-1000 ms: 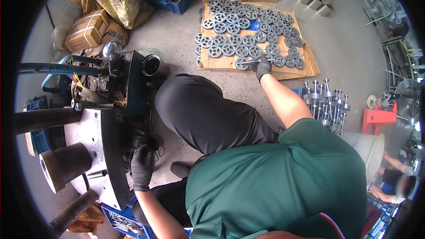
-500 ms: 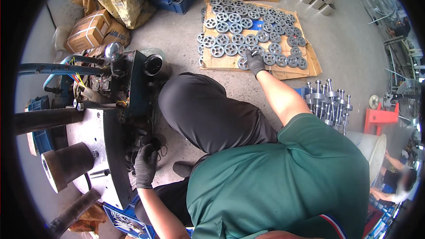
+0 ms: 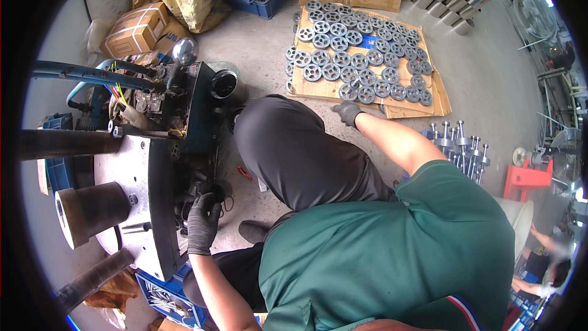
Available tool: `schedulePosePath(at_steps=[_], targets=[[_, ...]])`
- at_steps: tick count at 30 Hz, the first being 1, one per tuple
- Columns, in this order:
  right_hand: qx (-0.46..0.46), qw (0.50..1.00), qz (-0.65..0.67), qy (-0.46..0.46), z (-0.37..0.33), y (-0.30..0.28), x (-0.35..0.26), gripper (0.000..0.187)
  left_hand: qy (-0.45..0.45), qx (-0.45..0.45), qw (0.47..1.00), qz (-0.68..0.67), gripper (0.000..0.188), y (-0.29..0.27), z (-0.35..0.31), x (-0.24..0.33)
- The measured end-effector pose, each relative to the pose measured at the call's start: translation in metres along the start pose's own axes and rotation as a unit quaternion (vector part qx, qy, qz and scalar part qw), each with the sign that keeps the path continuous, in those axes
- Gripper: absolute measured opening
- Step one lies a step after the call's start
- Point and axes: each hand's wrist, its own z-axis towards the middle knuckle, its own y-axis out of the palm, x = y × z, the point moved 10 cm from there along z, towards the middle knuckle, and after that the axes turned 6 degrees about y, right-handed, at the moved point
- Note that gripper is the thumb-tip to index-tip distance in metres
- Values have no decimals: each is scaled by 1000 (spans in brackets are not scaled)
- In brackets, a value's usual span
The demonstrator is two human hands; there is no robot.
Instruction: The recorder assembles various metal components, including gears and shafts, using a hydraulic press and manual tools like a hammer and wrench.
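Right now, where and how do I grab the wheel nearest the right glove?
Probably by the outer rim of that wheel, coming from the near left. It lies flat, with bare cardboard on its left, while other wheels crowd its far and right sides. The right hand is on its near side.

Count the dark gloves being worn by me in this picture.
2. The left hand wears one, beside the pale metal plate; the right hand wears the other, near the cardboard sheet bearing gray wheels. Neither is hidden.
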Motion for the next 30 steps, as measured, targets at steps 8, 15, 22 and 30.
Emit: schedulePosePath(at_steps=[8,15,22,30], targets=[[134,839,-465,-248,-28,-16,-132,27,-19,26,999,-11,30,-8,-22,-13],[29,891,-452,-37,53,18,-74,69,-74,11,997,7,32,3,-27,-39],[75,904,-413,-82,81,-12,-29,82,-78,-33,996,1,36,34,-5,-60],[3,895,-419,-154,14,-54,-73,104,-72,-21,996,41,35,20,-12,-52]])
